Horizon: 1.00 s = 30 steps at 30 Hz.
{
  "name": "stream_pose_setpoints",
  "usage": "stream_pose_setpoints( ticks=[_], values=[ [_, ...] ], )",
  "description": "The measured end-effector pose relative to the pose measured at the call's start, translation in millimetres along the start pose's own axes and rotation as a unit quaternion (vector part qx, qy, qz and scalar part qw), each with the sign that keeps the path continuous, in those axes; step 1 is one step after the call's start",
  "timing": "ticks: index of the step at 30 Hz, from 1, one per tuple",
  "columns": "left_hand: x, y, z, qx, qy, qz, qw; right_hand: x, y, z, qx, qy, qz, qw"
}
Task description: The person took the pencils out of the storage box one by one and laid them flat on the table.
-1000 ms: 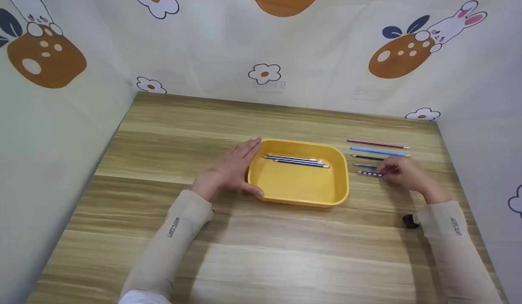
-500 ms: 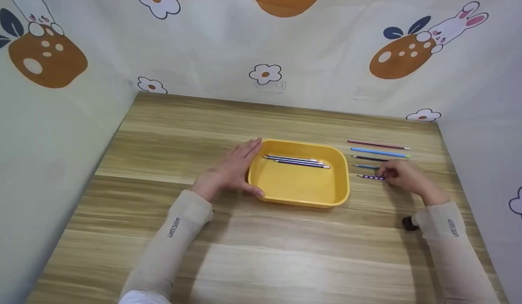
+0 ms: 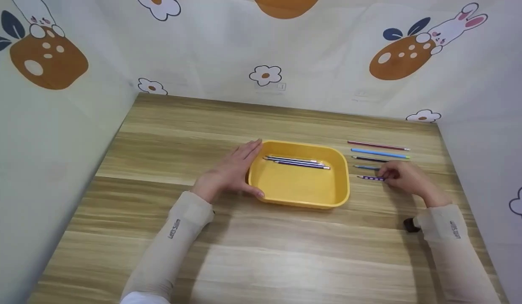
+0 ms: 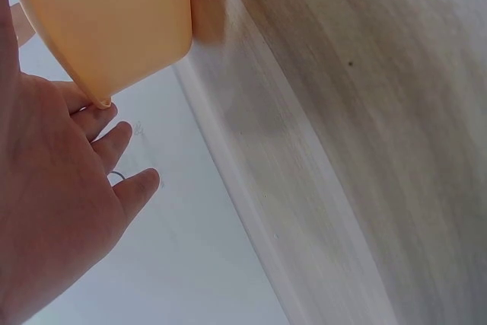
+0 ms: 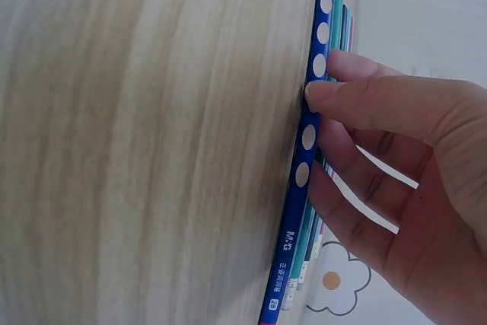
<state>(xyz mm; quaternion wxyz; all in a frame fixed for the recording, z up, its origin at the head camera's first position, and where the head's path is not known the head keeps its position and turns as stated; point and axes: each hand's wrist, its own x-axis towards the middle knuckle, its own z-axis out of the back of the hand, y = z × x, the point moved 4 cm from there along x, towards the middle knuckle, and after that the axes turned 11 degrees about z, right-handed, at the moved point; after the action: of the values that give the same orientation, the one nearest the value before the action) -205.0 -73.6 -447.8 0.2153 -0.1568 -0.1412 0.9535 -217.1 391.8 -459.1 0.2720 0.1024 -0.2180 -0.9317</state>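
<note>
A blue-purple pencil (image 5: 308, 138) with white dots lies at the near end of a row at the right. The thumb and fingers of my right hand (image 3: 404, 177) pinch it; in the head view they hide its rear part. In the right wrist view the thumb (image 5: 323, 95) presses on one of the dots. My left hand (image 3: 231, 169) rests against the left side of a yellow tray (image 3: 301, 202). Its fingers are spread nearly straight along the rim, the thumb at the near corner. Several striped pencils (image 3: 301, 163) lie together inside the tray.
Beyond the dotted pencil lie a teal pencil (image 3: 366, 167), a black pencil (image 3: 371, 158), a light blue pencil (image 3: 379, 153) and a dark red pencil (image 3: 378, 145), roughly parallel. A patterned cloth wall (image 3: 328, 50) encloses the wooden table (image 3: 286, 253) at the back and sides.
The dotted pencil has shifted a little nearer to me in the right hand, away from the teal one. My left hand and the tray have stayed in place.
</note>
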Motion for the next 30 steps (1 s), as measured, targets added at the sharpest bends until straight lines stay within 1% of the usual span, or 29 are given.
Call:
stream_pose_setpoints(
  ticks=[2,9,15,21,24,30],
  values=[
    [0.0,0.3,-0.2,0.005,-0.002,-0.001,1.0000,-1.1,-0.1,0.9,0.003,-0.002,-0.003,1.0000],
    [-0.5,1.1,-1.1,0.002,0.000,-0.001,1.0000,-3.2,2.8,5.1,0.026,-0.004,-0.016,0.9995],
    [0.0,0.8,-1.2,0.012,0.000,0.002,0.9999,-4.9,4.7,10.3,0.033,-0.014,-0.021,0.9992],
    [-0.4,0.3,-0.6,0.010,0.001,0.002,0.9999,-3.5,6.8,12.3,0.039,-0.021,-0.026,0.9987],
    [-0.4,0.3,-0.5,0.004,0.003,0.003,1.0000,-2.9,9.4,14.2,0.043,-0.032,-0.019,0.9984],
    [0.7,1.1,-0.9,-0.010,0.003,0.004,0.9999,-1.9,16.8,17.8,0.047,-0.060,0.011,0.9970]
  ],
)
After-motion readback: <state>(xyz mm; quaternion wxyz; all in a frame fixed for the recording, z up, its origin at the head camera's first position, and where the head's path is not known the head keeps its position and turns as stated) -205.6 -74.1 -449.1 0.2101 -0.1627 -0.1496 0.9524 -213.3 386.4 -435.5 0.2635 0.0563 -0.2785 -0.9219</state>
